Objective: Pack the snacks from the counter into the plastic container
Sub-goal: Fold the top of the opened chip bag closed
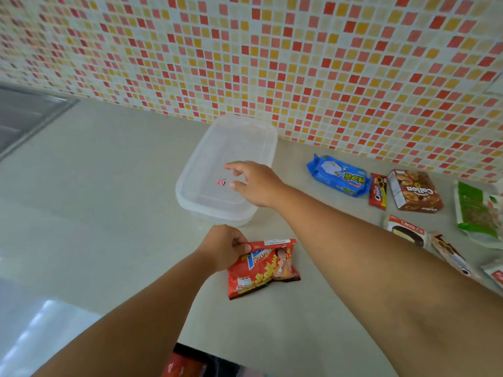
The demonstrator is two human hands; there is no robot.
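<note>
A clear plastic container (190, 202) stands on the counter by the tiled wall, with a small pink binder clip (221, 182) lying inside it. My right hand (257, 183) hovers over the container's right side, fingers apart, thumb and forefinger just right of the clip. In front of the container, my left hand (224, 247) pinches the folded top of a red potato snack bag (262, 269) lying on the counter. Further snacks lie to the right: a blue pack (337, 176), a small red Oreo pack (378, 191), a brown Collon box (415, 191) and a Choco Pie pack (407, 231).
A green packet (477, 213) and more wrapped snacks (451, 258) lie at the right edge. A steel sink (24, 118) sits at the far left. The mosaic tile wall (272, 63) runs right behind the container. A dark item (201, 363) shows at the bottom edge.
</note>
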